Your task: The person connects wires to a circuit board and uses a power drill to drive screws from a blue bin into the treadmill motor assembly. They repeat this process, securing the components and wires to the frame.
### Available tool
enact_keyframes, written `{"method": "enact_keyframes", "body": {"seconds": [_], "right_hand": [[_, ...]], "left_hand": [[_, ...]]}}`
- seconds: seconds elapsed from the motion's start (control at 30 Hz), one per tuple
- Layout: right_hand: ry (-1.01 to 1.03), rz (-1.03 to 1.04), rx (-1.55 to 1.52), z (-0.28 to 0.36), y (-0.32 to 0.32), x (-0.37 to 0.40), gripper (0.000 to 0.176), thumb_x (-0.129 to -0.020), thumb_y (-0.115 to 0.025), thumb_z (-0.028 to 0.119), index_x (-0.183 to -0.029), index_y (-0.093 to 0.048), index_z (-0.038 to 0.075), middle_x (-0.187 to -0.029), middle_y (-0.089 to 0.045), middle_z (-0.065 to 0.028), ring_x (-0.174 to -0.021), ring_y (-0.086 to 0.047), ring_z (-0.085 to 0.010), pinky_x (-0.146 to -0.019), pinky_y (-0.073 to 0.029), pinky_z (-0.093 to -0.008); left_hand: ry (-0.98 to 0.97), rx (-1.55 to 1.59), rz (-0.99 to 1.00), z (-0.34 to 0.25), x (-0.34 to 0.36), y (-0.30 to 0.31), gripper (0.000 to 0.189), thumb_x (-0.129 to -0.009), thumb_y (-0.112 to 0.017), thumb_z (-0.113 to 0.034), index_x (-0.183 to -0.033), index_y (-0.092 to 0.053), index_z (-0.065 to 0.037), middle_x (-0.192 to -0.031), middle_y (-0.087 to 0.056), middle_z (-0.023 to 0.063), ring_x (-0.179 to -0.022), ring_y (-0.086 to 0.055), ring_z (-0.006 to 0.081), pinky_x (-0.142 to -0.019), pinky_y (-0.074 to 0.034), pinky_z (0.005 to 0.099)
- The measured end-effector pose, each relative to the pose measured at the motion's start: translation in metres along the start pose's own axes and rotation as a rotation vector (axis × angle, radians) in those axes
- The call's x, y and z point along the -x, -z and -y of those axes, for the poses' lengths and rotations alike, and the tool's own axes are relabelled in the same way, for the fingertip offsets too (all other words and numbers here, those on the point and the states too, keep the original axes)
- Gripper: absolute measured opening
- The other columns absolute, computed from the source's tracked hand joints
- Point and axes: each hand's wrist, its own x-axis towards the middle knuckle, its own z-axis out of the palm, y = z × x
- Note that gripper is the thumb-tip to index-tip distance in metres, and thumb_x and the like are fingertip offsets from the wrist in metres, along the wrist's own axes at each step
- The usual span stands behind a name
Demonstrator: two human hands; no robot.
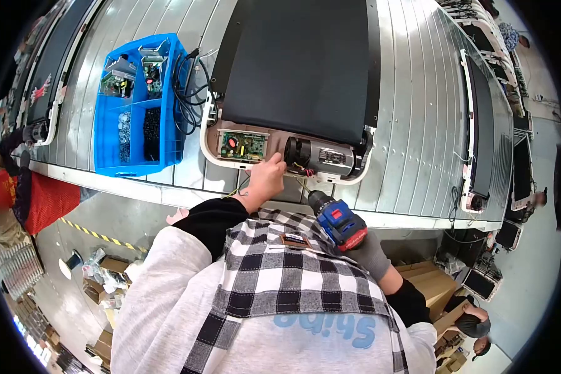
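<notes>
A treadmill [296, 68] with a black belt lies in front of me, its motor bay facing my body. In the bay sit a green circuit board [242, 145] on the left and a cylindrical motor [330, 157] on the right. My left hand [268, 179], bare, is at the bay's front edge between board and motor, its fingers closed together; what they pinch is hidden. My right hand [369, 254], in a grey glove, grips a blue and red cordless drill [338, 219]. The drill's bit points up-left toward the bay's front edge, near small red wires [308, 172].
Left of the treadmill stands a blue divided bin [131, 163] with circuit boards and small hardware, black cables [184, 103] beside it. More treadmills lie along the metal-slatted conveyor, one to the right [480, 124]. Co-workers are at far left and lower right; cardboard boxes [427, 277] stand below.
</notes>
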Motion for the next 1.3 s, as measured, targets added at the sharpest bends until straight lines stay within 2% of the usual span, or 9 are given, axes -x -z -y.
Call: {"method": "enact_keyframes", "body": {"seconds": [0.13,0.23,0.27,0.47,0.57,0.87,1.17,1.2,1.3], "right_hand": [[-0.039,0.06,0.15,0.001,-0.014,-0.013,0.038,-0.069,-0.072,0.029,-0.094,-0.063,0.001,-0.08,-0.066,-0.0165,-0.079,-0.066,-0.025,-0.069,-0.05,-0.0331],[-0.01,0.021,0.172,-0.001,-0.023,-0.019,0.034,-0.07,-0.071,0.027,-0.092,-0.063,0.001,-0.078,-0.066,-0.0164,-0.079,-0.066,-0.0255,-0.068,-0.05,-0.0339],[0.027,0.002,0.105,0.003,-0.025,-0.02,0.034,-0.07,-0.07,0.028,-0.091,-0.063,0.002,-0.078,-0.066,-0.0175,-0.078,-0.066,-0.0271,-0.068,-0.05,-0.0347],[0.052,-0.015,0.224,0.009,-0.026,-0.024,0.037,-0.072,-0.067,0.036,-0.092,-0.064,0.004,-0.08,-0.065,-0.0187,-0.079,-0.064,-0.0329,-0.068,-0.05,-0.0373],[-0.024,0.038,0.237,0.01,-0.023,-0.025,0.04,-0.071,-0.067,0.04,-0.093,-0.064,0.007,-0.082,-0.065,-0.0178,-0.082,-0.063,-0.0327,-0.07,-0.051,-0.0377],[-0.123,0.151,0.263,0.035,-0.009,-0.033,0.044,-0.07,-0.071,0.037,-0.103,-0.061,0.011,-0.086,-0.066,-0.0153,-0.083,-0.064,-0.0311,-0.073,-0.051,-0.0355],[-0.054,0.239,0.458,0.039,-0.003,-0.048,0.062,-0.069,-0.068,0.043,-0.119,-0.05,0.012,-0.086,-0.065,-0.0183,-0.08,-0.062,-0.0367,-0.072,-0.05,-0.0423],[-0.003,0.26,0.463,0.037,-0.003,-0.051,0.069,-0.067,-0.07,0.044,-0.124,-0.044,0.013,-0.086,-0.064,-0.0196,-0.079,-0.062,-0.0371,-0.071,-0.05,-0.0428],[-0.032,0.304,0.466,0.054,0.002,-0.054,0.07,-0.067,-0.07,0.045,-0.122,-0.044,0.01,-0.088,-0.063,-0.0208,-0.079,-0.062,-0.0373,-0.071,-0.05,-0.0427]], "left_hand": [[-0.014,-0.006,-0.027,0.004,0.001,-0.004,0.003,-0.067,-0.057,-0.005,-0.067,-0.054,-0.006,-0.078,-0.051,0.0096,-0.06,-0.058,0.0325,-0.051,-0.046,0.0431],[-0.007,0.017,-0.032,0.003,0.001,-0.003,0.002,-0.066,-0.056,-0.005,-0.066,-0.054,-0.006,-0.079,-0.051,0.0093,-0.061,-0.058,0.0329,-0.052,-0.045,0.0438],[-0.017,0.031,-0.044,0.005,0.002,-0.004,0.002,-0.066,-0.056,-0.005,-0.066,-0.054,-0.006,-0.08,-0.051,0.0093,-0.06,-0.058,0.033,-0.051,-0.045,0.0439],[-0.031,0.038,-0.082,0.007,0.004,-0.01,0.003,-0.065,-0.056,-0.005,-0.065,-0.054,-0.006,-0.08,-0.051,0.009,-0.056,-0.057,0.0332,-0.049,-0.045,0.0441],[-0.022,0.035,-0.081,0.005,0.003,-0.009,0.003,-0.065,-0.056,-0.005,-0.065,-0.054,-0.007,-0.08,-0.051,0.0088,-0.056,-0.057,0.0331,-0.049,-0.045,0.0439],[0.023,0.04,0.021,0.003,-0.002,-0.001,0.005,-0.066,-0.057,-0.004,-0.068,-0.053,-0.006,-0.082,-0.051,0.0092,-0.059,-0.058,0.0334,-0.05,-0.045,0.0449],[0.044,0.073,0.055,0.001,-0.001,0.001,0.008,-0.065,-0.057,-0.002,-0.069,-0.051,-0.005,-0.085,-0.05,0.0109,-0.06,-0.058,0.033,-0.052,-0.046,0.0443],[0.037,0.081,0.058,0.002,0.0,0.001,0.009,-0.065,-0.056,-0.001,-0.069,-0.05,-0.004,-0.084,-0.049,0.0109,-0.062,-0.058,0.0329,-0.052,-0.046,0.0436],[0.031,0.163,0.033,0.002,0.0,0.003,0.006,-0.069,-0.054,0.002,-0.071,-0.051,-0.003,-0.08,-0.048,0.0122,-0.06,-0.055,0.0356,-0.051,-0.044,0.0444]]}}
